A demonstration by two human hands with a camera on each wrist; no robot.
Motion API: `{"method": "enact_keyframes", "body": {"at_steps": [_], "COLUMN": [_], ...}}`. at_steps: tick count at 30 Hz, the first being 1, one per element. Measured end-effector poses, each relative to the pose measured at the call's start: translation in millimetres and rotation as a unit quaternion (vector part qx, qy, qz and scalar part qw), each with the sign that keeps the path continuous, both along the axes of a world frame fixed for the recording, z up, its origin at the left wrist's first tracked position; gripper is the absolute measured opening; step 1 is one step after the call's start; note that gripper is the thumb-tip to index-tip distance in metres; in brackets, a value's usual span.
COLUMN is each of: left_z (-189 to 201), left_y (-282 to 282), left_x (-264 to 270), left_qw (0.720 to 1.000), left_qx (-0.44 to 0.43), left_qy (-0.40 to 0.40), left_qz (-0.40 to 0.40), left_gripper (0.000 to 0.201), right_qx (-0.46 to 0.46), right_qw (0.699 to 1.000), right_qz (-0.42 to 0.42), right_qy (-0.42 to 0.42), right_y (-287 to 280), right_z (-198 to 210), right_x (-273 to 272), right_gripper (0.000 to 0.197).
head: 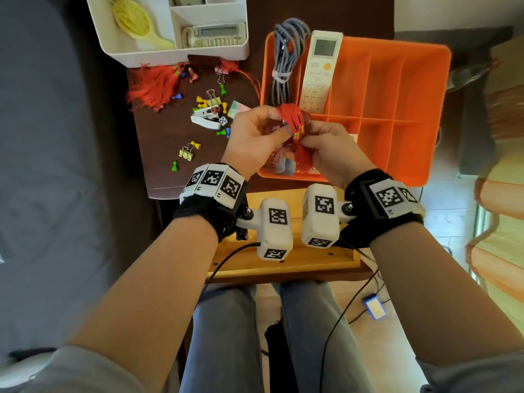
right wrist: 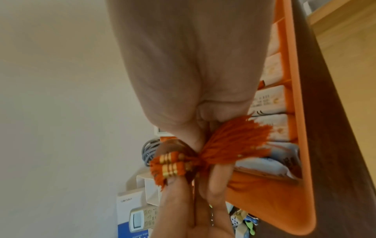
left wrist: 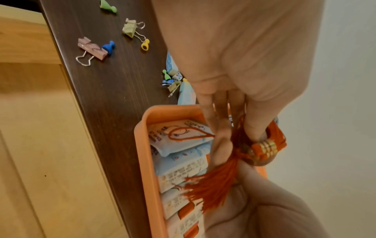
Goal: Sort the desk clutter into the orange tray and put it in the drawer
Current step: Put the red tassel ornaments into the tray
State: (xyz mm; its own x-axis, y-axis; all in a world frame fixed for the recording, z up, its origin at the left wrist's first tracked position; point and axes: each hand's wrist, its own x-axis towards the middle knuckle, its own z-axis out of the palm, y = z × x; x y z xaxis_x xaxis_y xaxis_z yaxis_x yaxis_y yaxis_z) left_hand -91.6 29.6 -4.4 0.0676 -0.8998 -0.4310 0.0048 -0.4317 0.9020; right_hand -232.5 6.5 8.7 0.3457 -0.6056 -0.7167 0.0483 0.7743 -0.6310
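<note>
Head view: both hands meet over the near-left corner of the orange tray (head: 397,114), the left hand (head: 255,134) and right hand (head: 330,148) each pinching the red tassel (head: 293,123), whose gold-banded neck sits between them and whose fringe hangs down toward the packets below. Left wrist view: the left fingers (left wrist: 256,125) curl through the tassel's loops above the tray's packet compartment (left wrist: 179,169). Right wrist view: right fingertips (right wrist: 219,180) nip the fringe, so the drop is straight down.
</note>
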Motion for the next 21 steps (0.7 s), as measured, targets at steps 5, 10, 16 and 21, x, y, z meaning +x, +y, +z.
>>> {"method": "enact_keyframes", "body": {"at_steps": [5, 10, 16, 21], "left_z": [-4.7, -4.2, -2.1, -15.7], "left_y": [-11.2, -25.4, -43.6, -53.7], "left_x": [-13.9, -22.8, -31.3, -21.3], "left_qw": [0.999, 1.000, 0.999, 0.974], "left_qx": [0.020, 0.012, -0.012, -0.039], "left_qy": [-0.012, 0.003, -0.053, -0.197], "left_qz": [0.043, 0.000, -0.001, 0.104], "left_gripper": [0.025, 0.014, 0.016, 0.013], "right_qx": [0.062, -0.039, -0.067, -0.094], "right_qw": [0.994, 0.999, 0.991, 0.967], "right_qz": [-0.049, -0.015, -0.085, -0.113], "right_qy": [-0.070, -0.012, 0.083, 0.209], "right_y": [-5.2, -12.7, -34.4, -57.0], "right_z": [-1.3, -3.8, -12.8, -22.1], "right_x": [-11.4, -24.3, -42.9, -52.5], "right_gripper": [0.039, 0.029, 0.026, 0.014]}}
